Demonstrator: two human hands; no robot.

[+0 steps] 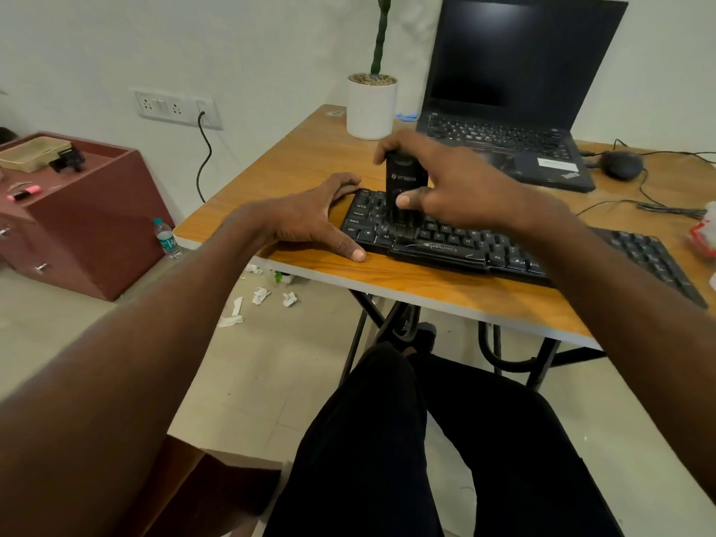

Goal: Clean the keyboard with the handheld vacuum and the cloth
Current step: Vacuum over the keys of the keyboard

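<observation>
A black keyboard point(461, 246) lies along the near edge of the wooden table point(310, 157). My right hand point(453, 180) grips a black handheld vacuum point(403, 188) held upright, with its brush end down on the keys at the keyboard's left part. My left hand point(310, 219) rests on the table at the keyboard's left end, fingers spread and touching that end, thumb flat on the wood. A blue thing point(407, 116), possibly the cloth, shows behind the plant pot.
An open black laptop point(511, 110) stands at the back of the table, a white plant pot point(371, 106) to its left, a black mouse point(622, 164) and cables to its right. A red cabinet point(77, 211), a water bottle point(167, 238) and crumpled paper point(263, 294) are on the floor to the left.
</observation>
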